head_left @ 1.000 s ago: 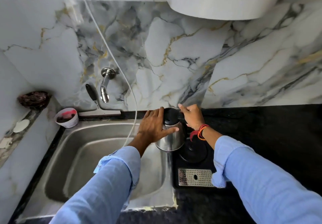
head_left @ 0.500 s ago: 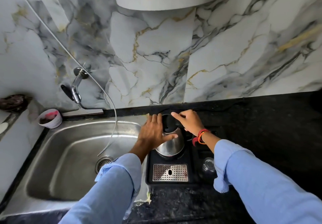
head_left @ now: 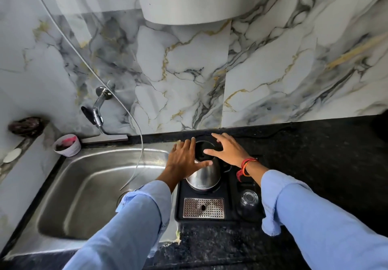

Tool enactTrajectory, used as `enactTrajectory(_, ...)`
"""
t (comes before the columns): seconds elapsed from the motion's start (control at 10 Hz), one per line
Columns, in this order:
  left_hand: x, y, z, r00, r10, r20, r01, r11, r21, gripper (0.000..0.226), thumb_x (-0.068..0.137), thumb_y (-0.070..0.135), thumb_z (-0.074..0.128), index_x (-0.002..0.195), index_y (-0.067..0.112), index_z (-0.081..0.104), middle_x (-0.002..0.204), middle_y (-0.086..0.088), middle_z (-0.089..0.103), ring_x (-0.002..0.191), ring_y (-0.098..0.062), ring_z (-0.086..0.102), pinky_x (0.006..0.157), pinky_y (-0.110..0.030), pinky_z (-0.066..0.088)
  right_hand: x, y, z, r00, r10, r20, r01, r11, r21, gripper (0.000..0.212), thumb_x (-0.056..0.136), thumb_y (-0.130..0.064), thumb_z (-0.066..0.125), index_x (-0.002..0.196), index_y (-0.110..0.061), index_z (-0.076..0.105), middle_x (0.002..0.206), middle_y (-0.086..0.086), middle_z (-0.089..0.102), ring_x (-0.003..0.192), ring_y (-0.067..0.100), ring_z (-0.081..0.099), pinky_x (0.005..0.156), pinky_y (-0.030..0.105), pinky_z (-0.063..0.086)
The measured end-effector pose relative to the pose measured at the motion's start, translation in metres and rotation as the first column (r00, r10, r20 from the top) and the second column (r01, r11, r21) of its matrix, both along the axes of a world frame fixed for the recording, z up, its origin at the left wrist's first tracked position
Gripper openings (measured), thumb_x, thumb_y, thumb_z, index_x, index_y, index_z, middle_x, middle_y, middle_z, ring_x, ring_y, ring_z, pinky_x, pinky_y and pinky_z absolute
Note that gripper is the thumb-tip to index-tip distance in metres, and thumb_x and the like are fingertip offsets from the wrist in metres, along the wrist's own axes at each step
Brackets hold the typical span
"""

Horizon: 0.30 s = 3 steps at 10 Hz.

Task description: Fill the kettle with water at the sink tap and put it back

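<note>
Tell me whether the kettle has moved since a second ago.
Yes. The kettle was at the sink's right edge, left of the black base tray; it now stands on the tray's rear pad, so it went right.

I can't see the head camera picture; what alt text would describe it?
Two open hands, left hand and right hand, rest around a shiny steel kettle with black lid sitting on a black tray, beside a stainless steel sink under a chrome wall tap.

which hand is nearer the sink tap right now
Left. The left hand lies on the kettle's sink-facing side, fingers spread, so it is closer to the tap. The right hand reaches over the kettle's lid from the counter side, farther from the tap.
</note>
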<state>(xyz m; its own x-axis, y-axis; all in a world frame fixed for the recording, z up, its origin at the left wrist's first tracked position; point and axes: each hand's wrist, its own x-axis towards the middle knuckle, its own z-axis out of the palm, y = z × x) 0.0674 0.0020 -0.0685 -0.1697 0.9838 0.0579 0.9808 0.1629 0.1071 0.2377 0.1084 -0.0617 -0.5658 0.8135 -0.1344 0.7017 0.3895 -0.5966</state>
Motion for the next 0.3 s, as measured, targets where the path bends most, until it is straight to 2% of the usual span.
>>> enactTrajectory(0.1,-0.012,0.002,0.036,1.000,-0.019,-0.022,0.021,0.998,0.063,0.109,0.084,0.087,0.036,0.158,0.008,0.026,0.157,-0.011,0.042,0.143,-0.031,0.041,0.121,-0.051,0.027,-0.004,-0.003,0.040,0.999,0.051,-0.012,-0.049,0.994,0.094,0.097,0.076,-0.082,0.056,0.156,-0.031,0.035,0.161,-0.002,0.038,0.151,0.020,0.033,0.118,0.040,0.033)
enactTrajectory(0.2,-0.031,0.008,0.095,0.999,0.001,-0.051,0.009,0.981,0.192,0.103,0.086,0.082,0.032,0.158,0.008,0.026,0.161,-0.011,0.037,0.147,-0.029,0.036,0.122,-0.053,0.024,-0.017,0.000,0.101,0.988,0.140,-0.063,-0.121,0.965,0.234,0.091,0.082,-0.076,0.055,0.157,-0.029,0.034,0.162,-0.005,0.035,0.151,0.017,0.031,0.123,0.037,0.029)
enactTrajectory(0.3,-0.049,0.010,0.159,0.993,0.035,-0.116,0.007,0.938,0.347,0.101,0.089,0.079,0.033,0.157,0.006,0.027,0.161,-0.013,0.037,0.148,-0.030,0.035,0.122,-0.054,0.024,-0.028,-0.004,0.170,0.968,0.235,-0.086,-0.166,0.860,0.482,0.082,0.087,-0.068,0.057,0.156,-0.027,0.038,0.159,-0.002,0.037,0.149,0.016,0.033,0.125,0.038,0.030)
